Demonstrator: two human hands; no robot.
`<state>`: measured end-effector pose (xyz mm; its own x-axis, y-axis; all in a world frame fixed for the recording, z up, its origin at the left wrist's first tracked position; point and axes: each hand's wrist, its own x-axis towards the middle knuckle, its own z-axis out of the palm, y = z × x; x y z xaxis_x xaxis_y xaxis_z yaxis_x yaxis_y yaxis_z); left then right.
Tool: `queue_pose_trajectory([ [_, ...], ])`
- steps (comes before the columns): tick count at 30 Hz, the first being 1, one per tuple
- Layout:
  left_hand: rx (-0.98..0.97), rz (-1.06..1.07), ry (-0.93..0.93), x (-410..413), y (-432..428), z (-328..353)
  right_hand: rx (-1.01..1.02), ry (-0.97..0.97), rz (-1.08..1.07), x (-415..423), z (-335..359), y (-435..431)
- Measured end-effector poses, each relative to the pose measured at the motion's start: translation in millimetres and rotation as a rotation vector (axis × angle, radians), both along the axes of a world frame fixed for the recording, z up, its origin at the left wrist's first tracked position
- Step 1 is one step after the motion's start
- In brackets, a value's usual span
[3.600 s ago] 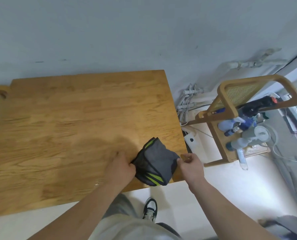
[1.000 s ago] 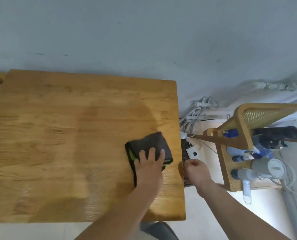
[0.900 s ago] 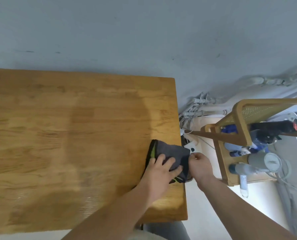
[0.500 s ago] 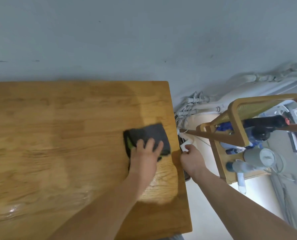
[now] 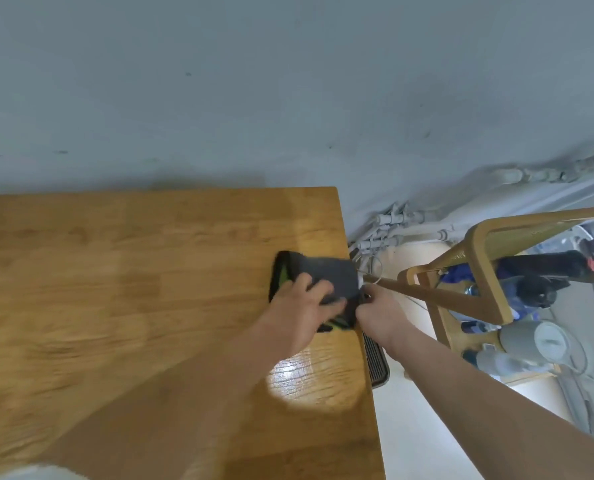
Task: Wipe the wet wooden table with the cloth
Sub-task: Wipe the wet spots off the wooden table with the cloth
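Our left hand (image 5: 297, 311), fingers spread, presses the cloth (image 5: 318, 278) at the table (image 5: 133, 271) edge; our right hand (image 5: 375, 311) pinches its half-hidden corner.

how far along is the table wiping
Partly done, it seems. The cloth is at the table's right edge, pressed flat under the left hand, with the right hand at its corner. A shiny wet-looking patch remains nearer the person; the blurred left part can't be judged.
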<state>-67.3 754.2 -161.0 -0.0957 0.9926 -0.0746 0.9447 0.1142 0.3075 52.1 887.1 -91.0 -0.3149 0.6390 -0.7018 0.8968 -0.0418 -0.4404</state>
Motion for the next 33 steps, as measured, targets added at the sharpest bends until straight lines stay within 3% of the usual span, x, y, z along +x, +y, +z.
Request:
queue_pose_trajectory([
  [2, -0.007, -0.341, 0.044, -29, 2, 0, 0.016, 0.000, 0.016, -9, -2, 9],
  [4, -0.093, -0.346, 0.118, -67, 20, -1, 0.055, 0.021, 0.007, -16, -6, 18],
  [8, -0.166, 0.379, 0.003, -114, 74, 7, 0.091, 0.048, 0.075, -35, -10, 33],
  [10, -0.212, 0.522, 0.005, -105, 97, 9, 0.088, 0.041, 0.135, -46, -12, 42],
  [14, -0.138, 0.068, 0.066, -101, 109, 5, 0.101, -0.073, 0.321, -68, -20, 50],
  [16, -0.137, 0.006, 0.030, -129, 111, 1, 0.180, -0.172, 0.415, -76, -25, 45],
  [21, -0.161, 0.383, 0.001, -162, 102, 2, 0.278, -0.342, 0.553, -88, -26, 41],
  [27, -0.109, 0.683, 0.029, -185, 9, -7, 0.331, -0.454, 0.644, -97, -24, 41],
  [33, -0.195, 1.091, 0.011, -172, -62, -6, 0.339, -0.484, 0.633, -96, -17, 29],
])
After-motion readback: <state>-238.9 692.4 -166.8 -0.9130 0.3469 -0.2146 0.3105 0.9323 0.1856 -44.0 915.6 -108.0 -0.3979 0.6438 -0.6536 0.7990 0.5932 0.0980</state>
